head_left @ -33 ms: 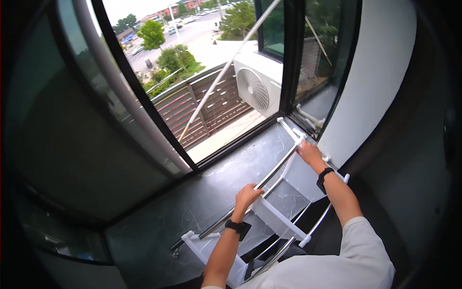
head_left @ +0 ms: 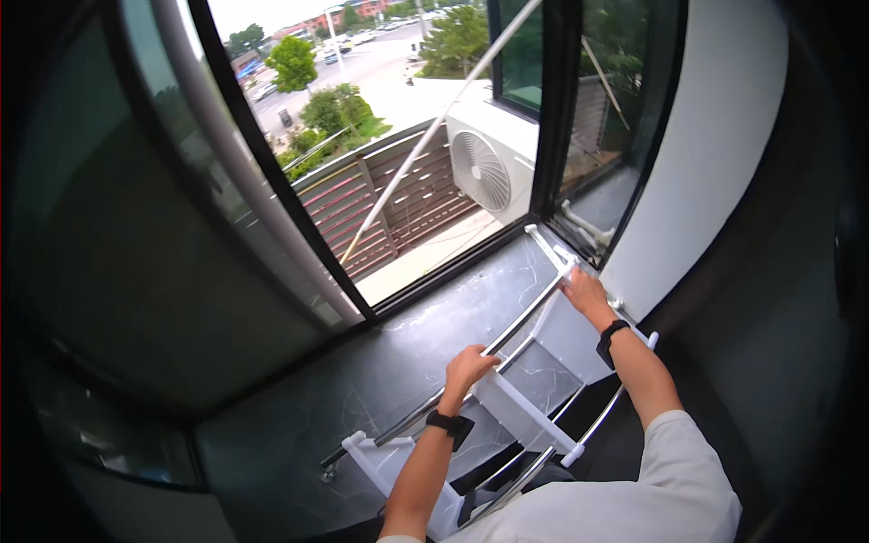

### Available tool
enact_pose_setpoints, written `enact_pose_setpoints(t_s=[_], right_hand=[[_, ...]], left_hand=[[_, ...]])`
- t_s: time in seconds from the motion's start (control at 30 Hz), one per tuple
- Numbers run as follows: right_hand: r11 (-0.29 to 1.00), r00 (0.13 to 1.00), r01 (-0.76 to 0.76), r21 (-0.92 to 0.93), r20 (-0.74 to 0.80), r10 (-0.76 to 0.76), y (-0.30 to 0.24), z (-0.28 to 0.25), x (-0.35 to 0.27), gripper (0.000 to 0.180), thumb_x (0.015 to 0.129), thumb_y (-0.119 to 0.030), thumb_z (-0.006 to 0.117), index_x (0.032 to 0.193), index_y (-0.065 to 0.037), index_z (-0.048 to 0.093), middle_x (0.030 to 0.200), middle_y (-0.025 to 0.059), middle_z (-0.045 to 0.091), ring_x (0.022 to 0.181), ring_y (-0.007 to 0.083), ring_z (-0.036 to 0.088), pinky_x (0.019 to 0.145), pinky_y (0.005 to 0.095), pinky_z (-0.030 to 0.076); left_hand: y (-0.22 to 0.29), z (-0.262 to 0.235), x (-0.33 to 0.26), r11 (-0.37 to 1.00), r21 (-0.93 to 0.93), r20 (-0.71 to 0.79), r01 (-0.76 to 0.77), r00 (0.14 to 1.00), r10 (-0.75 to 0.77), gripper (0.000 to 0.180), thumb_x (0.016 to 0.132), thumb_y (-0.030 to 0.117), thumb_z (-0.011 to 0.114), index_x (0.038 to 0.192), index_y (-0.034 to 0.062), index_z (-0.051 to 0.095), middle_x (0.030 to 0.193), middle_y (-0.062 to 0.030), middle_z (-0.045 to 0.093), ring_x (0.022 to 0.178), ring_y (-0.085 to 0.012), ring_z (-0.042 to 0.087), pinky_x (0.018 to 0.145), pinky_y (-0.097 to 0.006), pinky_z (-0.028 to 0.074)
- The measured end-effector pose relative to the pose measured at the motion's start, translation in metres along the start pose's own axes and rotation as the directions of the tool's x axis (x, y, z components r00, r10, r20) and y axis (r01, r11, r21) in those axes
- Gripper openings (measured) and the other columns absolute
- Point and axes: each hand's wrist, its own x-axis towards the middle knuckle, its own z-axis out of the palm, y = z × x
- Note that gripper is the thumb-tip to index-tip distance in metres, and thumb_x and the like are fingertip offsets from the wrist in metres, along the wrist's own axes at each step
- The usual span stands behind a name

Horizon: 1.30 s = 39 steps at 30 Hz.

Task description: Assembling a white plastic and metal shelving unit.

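Observation:
A rack with shiny metal tubes and white plastic shelves point(head_left: 525, 409) lies tilted in front of me, partly on a dark marbled ledge. My left hand point(head_left: 469, 371) is closed around its upper metal tube, where the middle shelf joins it. Farther off to the right, my right hand point(head_left: 586, 293) grips the same side by the white end joint point(head_left: 563, 264); its fingertips are partly hidden. A small caster point(head_left: 329, 472) shows at the rack's near left end. My forearms and shirt cover parts of the lower tubes.
Beyond the marbled ledge point(head_left: 407, 348) is an open window with a black frame point(head_left: 453, 262). A pale pole point(head_left: 425, 136) slants across the opening. Outside stand an air-conditioner unit point(head_left: 482, 172) and a slatted fence point(head_left: 376, 195). A white wall point(head_left: 701, 136) rises on the right.
The view has shifted slightly, so the window sits a little farther right and lower. Both hands keep their hold on the rack, which has barely moved.

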Motion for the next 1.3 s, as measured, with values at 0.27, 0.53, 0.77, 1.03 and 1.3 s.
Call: enact_pose_setpoints(t_s=[0.27,0.53,0.77,1.03,1.3], right_hand=[[0.892,0.915,0.382,-0.243,-0.039,-0.403,-0.010,-0.011,-0.003,0.066,0.062,-0.029,0.082,0.115,-0.004,0.050,0.122,0.0137,0.044,0.129,0.0287,0.032,0.102,0.0528,0.031],[0.864,0.884,0.454,-0.218,-0.009,-0.467,0.009,0.014,0.022,0.014,0.076,-0.018,0.067,0.074,-0.006,0.061,0.080,0.0112,0.060,0.082,0.0283,0.058,0.077,0.0411,0.044],[0.804,0.825,0.514,-0.299,-0.084,-0.559,0.032,0.027,0.037,0.007,0.083,-0.012,0.052,0.080,-0.006,0.056,0.083,0.0133,0.055,0.078,0.0294,0.058,0.069,0.0391,0.049],[0.823,0.828,0.542,-0.168,-0.058,-0.557,0.016,0.023,0.037,0.010,0.087,-0.013,0.053,0.083,-0.005,0.055,0.084,0.0123,0.058,0.088,0.0316,0.058,0.075,0.0407,0.048],[0.729,0.724,0.682,-0.053,-0.089,-0.684,0.013,-0.001,0.049,0.008,0.083,-0.011,0.053,0.084,-0.004,0.057,0.083,0.0132,0.058,0.083,0.0321,0.059,0.073,0.0396,0.048]], left_hand=[[0.018,0.005,0.000,0.990,0.143,-0.085,0.008,0.996,0.005,0.033,0.067,0.022,0.053,0.089,0.0035,0.071,0.090,-0.0233,0.067,0.087,-0.0387,0.064,0.076,-0.044,0.051],[0.003,0.006,0.000,0.992,-0.095,0.131,-0.077,0.987,0.089,0.038,0.065,0.027,0.060,0.088,-0.0021,0.068,0.089,-0.0260,0.065,0.085,-0.0412,0.063,0.077,-0.045,0.050],[0.010,0.016,-0.013,0.990,-0.109,-0.007,-0.094,0.996,0.094,0.036,0.073,0.032,0.058,0.080,-0.0032,0.064,0.079,-0.0264,0.063,0.078,-0.0437,0.062,0.073,-0.048,0.050],[0.011,0.020,-0.020,0.986,-0.143,-0.049,-0.085,0.996,0.079,0.034,0.074,0.031,0.057,0.081,-0.0016,0.066,0.064,-0.0208,0.061,0.068,-0.0367,0.064,0.066,-0.041,0.048],[0.034,-0.002,-0.033,0.993,-0.086,-0.042,-0.084,0.996,0.081,0.033,0.077,0.026,0.057,0.086,-0.0058,0.064,0.077,-0.0277,0.062,0.075,-0.0446,0.062,0.073,-0.049,0.049]])
